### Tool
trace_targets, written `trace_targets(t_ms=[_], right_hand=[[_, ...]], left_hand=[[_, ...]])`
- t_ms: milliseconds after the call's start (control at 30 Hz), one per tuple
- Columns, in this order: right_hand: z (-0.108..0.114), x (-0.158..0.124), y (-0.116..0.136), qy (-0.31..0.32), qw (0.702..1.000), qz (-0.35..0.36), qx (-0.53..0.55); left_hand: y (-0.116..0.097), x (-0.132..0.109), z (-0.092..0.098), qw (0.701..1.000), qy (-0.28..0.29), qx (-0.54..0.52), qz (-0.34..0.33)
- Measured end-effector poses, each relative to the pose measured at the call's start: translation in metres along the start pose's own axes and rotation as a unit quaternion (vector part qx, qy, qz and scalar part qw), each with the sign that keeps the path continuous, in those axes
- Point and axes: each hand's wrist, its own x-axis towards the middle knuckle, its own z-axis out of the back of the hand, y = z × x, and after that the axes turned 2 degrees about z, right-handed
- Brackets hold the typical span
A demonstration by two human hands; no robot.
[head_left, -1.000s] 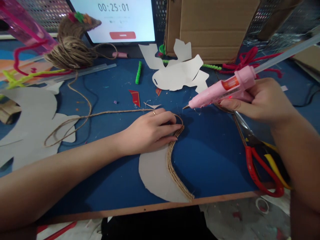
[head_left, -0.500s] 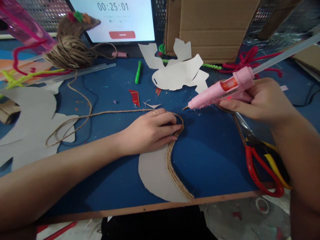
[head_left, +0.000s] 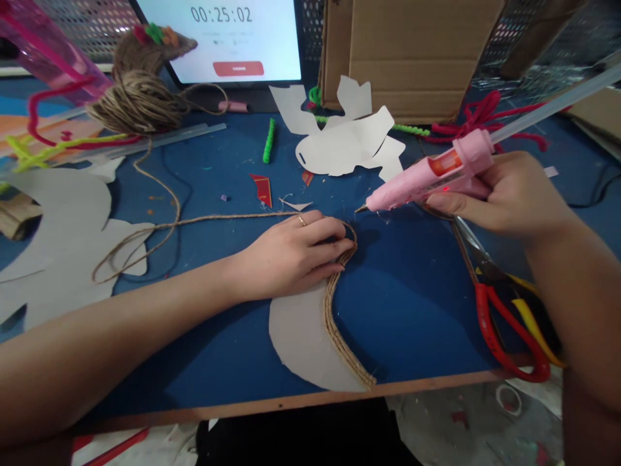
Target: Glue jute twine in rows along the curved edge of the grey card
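Blue table point(head_left: 407, 336) is looking pretty cluttered from here, with the left hand point(head_left: 286, 255) lying half open, pressing twine point(head_left: 332, 317) onto a grey cutout point(head_left: 301, 330) at the front edge, while the right hand point(head_left: 521, 197) is gripping a pink glue gun point(head_left: 412, 184).

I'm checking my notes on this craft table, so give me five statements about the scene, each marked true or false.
1. The right hand holds a pink glue gun. True.
2. The left hand rests on the gray cutout. True.
3. No part of the gray cutout is left bare. False: twine lines one curved edge, but much of the gray surface shows.
4. The screen reads 00:25:02. True.
5. Nothing sticks out behind the pink glue gun. False: a long pale stick juts from its back end.
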Motion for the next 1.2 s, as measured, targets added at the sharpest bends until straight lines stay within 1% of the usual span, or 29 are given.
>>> trace_targets(t_ms=[167,300,533,733,1000,1100,1200], right_hand=[[0.0002,-0.0009,-0.0014,0.001,0.999,-0.029,0.015],[0.0001,-0.0012,-0.0022,-0.002,0.999,-0.03,0.024],[0.0015,-0.002,-0.0026,-0.005,1.0,-0.022,0.014],[-0.0003,-0.0024,-0.0056,0.0,0.999,-0.037,0.025],[-0.0043,0.0018,-0.0007,0.001,1.0,-0.005,0.01],[-0.0036,0.0006,-0.0029,0.008,0.999,-0.024,0.023],[-0.0022,-0.0008,-0.0051,-0.003,0.997,-0.051,0.054]], left_hand=[[-0.0005,0.0006,0.0003,1.0,-0.012,0.013,-0.013],[0.0005,0.0007,-0.0001,1.0,-0.016,0.013,-0.019],[0.0002,0.0005,0.0006,1.0,0.0,0.001,-0.007],[0.0007,0.0015,0.0009,1.0,0.005,0.0,-0.004],[0.0005,0.0006,-0.0007,1.0,-0.008,0.01,-0.014],[0.0007,0.0008,-0.0004,1.0,-0.01,0.009,-0.016],[0.0008,0.0014,0.0005,1.0,-0.009,0.013,-0.016]])
